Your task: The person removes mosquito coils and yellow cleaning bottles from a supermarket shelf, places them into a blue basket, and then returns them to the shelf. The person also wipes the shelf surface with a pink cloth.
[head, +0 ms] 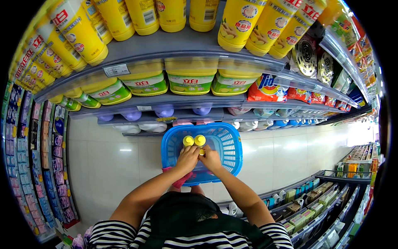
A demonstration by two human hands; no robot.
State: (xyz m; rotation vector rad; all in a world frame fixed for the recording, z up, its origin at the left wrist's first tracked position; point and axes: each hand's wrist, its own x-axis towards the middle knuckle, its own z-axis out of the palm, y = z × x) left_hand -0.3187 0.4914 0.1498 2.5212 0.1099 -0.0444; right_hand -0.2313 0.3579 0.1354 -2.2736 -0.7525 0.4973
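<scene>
A blue plastic basket [238,149] sits in front of me, below the shelves. Inside it, two yellow-capped bottles [194,141] stand side by side at the far left. Nearer to me is a third bottle's yellow cap [202,152], between my two hands. My right hand [211,159] grips that bottle from the right. My left hand [187,159] closes on it from the left, its fingers close to the two standing bottles. My hands hide most of the third bottle's body. A pink cloth [182,180] hangs over the basket's near left rim.
Yellow dish-soap bottles [172,15] line the shelf [149,46] at the top, with gaps between them. Below stand large yellow jugs [191,77] and red Tide bags [268,88]. Packaged goods fill a rack [37,149] at left. Boxed goods [303,218] line shelves at lower right.
</scene>
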